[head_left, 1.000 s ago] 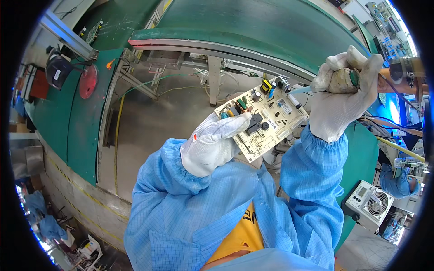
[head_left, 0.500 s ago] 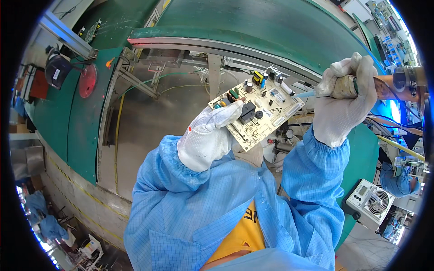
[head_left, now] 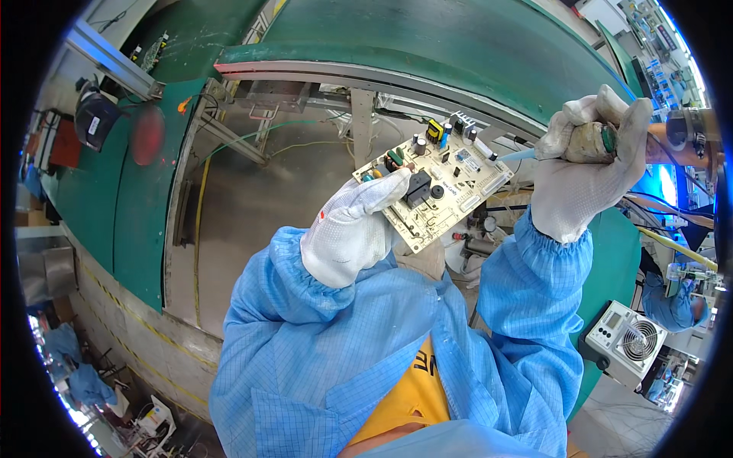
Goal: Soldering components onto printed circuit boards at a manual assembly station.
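In front of my chest, my left hand (head_left: 351, 225), white-gloved, grips a cream circuit board (head_left: 450, 210) by its near left edge, with the thumb on top. The board is tilted; black, green, yellow and blue components stand on its upper face. My right hand (head_left: 584, 164), also gloved, is closed around a hand tool with a thick, tan, worn-looking handle (head_left: 590, 143). A thin pale-blue tip (head_left: 519, 155) points from this tool toward the board's right edge. Whether the tip touches the board I cannot tell.
A green-topped conveyor (head_left: 397, 38) with a metal rail runs across the far side. On the left stand a green bench (head_left: 141, 214) and a red disc (head_left: 147, 136). A copper-coloured pipe (head_left: 676, 145) is close to my right hand. A white fan unit (head_left: 624, 345) sits lower right.
My right hand has shifted slightly right with the tool, and more of the handle's end shows. My left hand and the board have hardly moved. The red disc looks more blurred.
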{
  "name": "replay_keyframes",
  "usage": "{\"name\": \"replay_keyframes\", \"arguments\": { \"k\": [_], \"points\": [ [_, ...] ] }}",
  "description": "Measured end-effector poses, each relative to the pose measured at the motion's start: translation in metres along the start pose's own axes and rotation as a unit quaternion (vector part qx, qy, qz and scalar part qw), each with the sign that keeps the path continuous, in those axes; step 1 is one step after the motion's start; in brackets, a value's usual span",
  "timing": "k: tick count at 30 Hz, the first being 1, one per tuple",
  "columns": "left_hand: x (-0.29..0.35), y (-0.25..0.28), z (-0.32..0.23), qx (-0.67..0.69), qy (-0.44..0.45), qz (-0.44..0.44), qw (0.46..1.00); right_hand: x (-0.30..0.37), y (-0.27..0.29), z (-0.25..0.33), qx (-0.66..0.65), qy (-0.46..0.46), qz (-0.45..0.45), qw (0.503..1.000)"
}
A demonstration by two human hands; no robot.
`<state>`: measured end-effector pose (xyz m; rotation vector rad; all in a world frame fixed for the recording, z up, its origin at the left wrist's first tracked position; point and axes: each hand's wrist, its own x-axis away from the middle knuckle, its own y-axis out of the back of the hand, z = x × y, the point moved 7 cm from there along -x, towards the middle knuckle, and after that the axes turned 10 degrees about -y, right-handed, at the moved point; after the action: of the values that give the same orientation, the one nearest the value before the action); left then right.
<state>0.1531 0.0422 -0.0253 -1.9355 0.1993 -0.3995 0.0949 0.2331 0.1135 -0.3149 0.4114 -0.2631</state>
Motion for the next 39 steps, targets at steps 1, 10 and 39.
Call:
{"name": "replay_keyframes", "arguments": {
  "k": [1,10,39],
  "points": [
    [0.000,-0.001,0.000,0.000,0.000,0.000,1.000,-0.001,0.002,-0.001,0.003,-0.008,-0.015,1.000],
    [-0.012,0.026,0.007,0.044,0.006,-0.014,0.999,-0.006,-0.004,0.009,0.037,0.037,0.038,0.998],
    [-0.097,0.126,-0.456,-0.735,-0.469,-0.355,0.336,0.060,0.073,-0.047,0.171,-0.128,-0.141,0.967]
  ]
}}
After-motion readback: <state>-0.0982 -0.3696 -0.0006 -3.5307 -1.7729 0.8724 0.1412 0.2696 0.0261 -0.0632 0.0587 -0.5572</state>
